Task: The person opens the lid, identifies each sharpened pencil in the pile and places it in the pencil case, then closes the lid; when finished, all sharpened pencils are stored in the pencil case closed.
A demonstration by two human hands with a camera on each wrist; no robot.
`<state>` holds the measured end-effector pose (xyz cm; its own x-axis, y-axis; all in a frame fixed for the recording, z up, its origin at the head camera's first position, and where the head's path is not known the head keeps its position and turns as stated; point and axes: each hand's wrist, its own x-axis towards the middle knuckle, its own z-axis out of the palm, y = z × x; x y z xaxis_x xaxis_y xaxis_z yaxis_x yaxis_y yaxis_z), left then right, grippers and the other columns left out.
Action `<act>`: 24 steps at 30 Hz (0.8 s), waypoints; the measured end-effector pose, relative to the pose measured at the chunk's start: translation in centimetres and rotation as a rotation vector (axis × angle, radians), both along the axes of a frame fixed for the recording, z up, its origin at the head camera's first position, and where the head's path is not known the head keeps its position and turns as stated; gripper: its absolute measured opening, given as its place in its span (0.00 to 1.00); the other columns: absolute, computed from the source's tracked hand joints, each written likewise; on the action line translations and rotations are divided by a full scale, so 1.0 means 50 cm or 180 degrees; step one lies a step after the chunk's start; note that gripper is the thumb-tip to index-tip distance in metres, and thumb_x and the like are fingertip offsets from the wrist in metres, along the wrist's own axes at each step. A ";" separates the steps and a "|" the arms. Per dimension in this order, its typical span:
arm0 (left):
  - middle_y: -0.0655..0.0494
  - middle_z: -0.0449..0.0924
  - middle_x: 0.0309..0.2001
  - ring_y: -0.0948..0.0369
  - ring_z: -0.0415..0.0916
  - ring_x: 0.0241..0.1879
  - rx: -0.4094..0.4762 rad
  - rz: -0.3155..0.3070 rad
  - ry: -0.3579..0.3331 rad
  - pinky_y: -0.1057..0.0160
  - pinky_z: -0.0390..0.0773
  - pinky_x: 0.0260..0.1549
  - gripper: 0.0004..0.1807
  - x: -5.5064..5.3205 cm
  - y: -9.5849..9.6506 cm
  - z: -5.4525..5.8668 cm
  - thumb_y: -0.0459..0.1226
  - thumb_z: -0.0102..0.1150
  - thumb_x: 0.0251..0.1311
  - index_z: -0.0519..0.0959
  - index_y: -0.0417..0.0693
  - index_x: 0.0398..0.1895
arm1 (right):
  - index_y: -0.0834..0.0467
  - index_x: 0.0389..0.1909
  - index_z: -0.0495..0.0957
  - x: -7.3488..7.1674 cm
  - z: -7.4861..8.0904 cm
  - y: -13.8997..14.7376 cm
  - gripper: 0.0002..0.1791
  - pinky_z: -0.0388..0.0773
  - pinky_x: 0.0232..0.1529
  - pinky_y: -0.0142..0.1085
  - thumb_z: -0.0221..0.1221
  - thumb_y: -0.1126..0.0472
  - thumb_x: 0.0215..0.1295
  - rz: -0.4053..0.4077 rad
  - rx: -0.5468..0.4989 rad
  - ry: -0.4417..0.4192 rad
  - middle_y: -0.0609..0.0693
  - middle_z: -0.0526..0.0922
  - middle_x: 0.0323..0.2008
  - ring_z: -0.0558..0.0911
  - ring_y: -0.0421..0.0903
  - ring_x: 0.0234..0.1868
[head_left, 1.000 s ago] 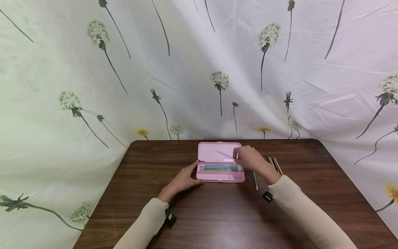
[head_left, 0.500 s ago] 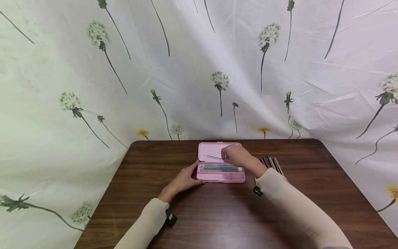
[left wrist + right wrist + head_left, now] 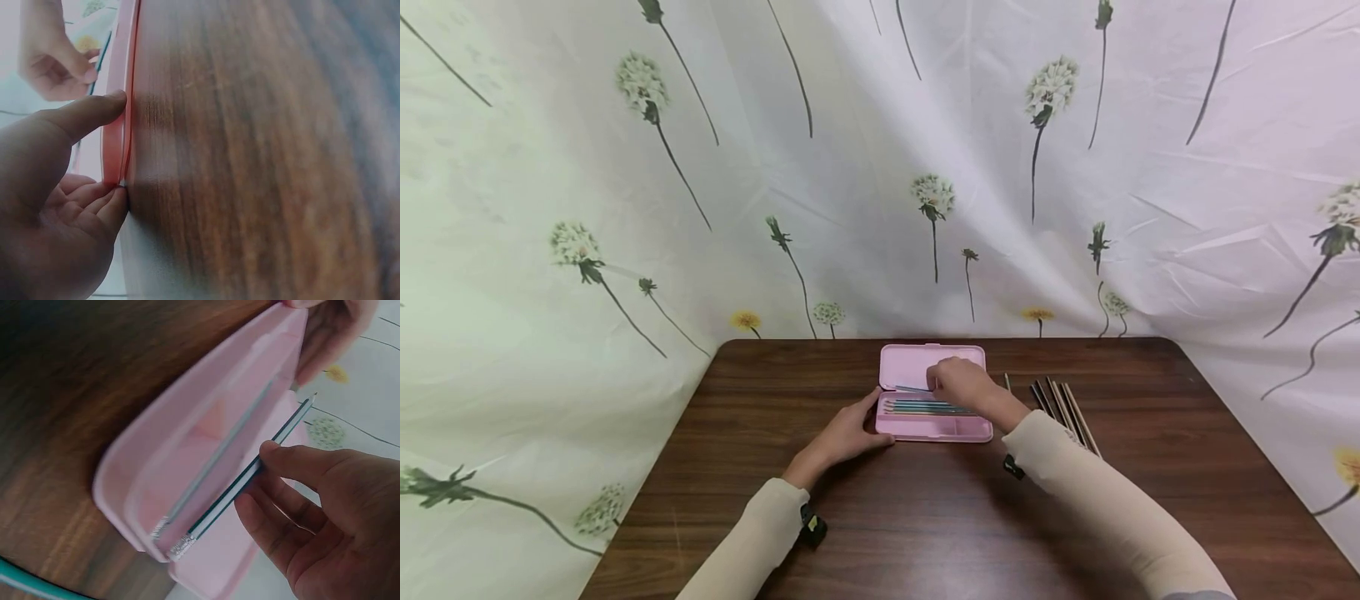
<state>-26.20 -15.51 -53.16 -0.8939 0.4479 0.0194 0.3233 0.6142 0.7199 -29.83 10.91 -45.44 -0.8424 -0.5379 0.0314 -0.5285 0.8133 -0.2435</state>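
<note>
A pink pencil case (image 3: 917, 437) lies with its lid (image 3: 902, 360) folded back. My left hand (image 3: 846, 433) grips the case's left end, thumb at the front edge and fingers round the back corner; in the left wrist view the thumb presses the pink wall (image 3: 114, 144). Over the case, my right hand (image 3: 961, 383) pinches a teal-and-white striped pencil (image 3: 284, 431) between thumb and fingers. Its sharpened tip points left and its eraser end right. Several teal pencils (image 3: 917, 406) lie side by side in the rear compartment, partly hidden by the right hand in the head view.
Right of the case several black and tan pencils (image 3: 1067, 408) lie on the brown wooden table (image 3: 880, 517). Another pencil (image 3: 1007, 382) shows partly behind the right wrist. A white curtain (image 3: 850, 167) with dandelion print hangs behind the table.
My right hand has moved left and come down toward the case with the pencil, which now lies nearly level along it. My left hand has stayed on the case.
</note>
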 end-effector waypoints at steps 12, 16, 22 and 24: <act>0.36 0.62 0.81 0.42 0.65 0.79 -0.0107 0.0081 -0.0062 0.41 0.68 0.75 0.53 0.026 0.016 0.043 0.48 0.74 0.65 0.55 0.36 0.84 | 0.55 0.34 0.87 -0.008 -0.049 0.002 0.03 0.85 0.41 0.44 0.69 0.66 0.67 -0.0043 0.0019 0.0381 0.49 0.86 0.33 0.82 0.45 0.34; 0.37 0.61 0.82 0.44 0.63 0.80 -0.0118 0.0142 -0.0171 0.42 0.66 0.77 0.54 0.024 0.018 0.042 0.47 0.75 0.65 0.55 0.38 0.85 | 0.55 0.34 0.86 -0.007 -0.056 0.001 0.05 0.84 0.39 0.44 0.70 0.68 0.66 0.0024 0.0023 0.0478 0.49 0.84 0.32 0.83 0.45 0.34; 0.38 0.63 0.81 0.42 0.67 0.78 -0.0152 0.0068 0.0013 0.43 0.71 0.74 0.56 0.003 0.006 0.002 0.56 0.73 0.64 0.55 0.42 0.86 | 0.54 0.34 0.86 -0.006 -0.063 0.001 0.04 0.83 0.37 0.41 0.69 0.67 0.68 0.0117 0.0155 0.0559 0.48 0.83 0.31 0.81 0.44 0.33; 0.38 0.64 0.81 0.42 0.67 0.78 -0.0145 0.0073 0.0011 0.43 0.70 0.74 0.56 0.001 0.005 0.001 0.57 0.73 0.63 0.55 0.42 0.86 | 0.54 0.33 0.87 -0.007 -0.066 0.002 0.05 0.83 0.37 0.39 0.69 0.66 0.69 0.0119 0.0194 0.0569 0.47 0.82 0.30 0.79 0.42 0.31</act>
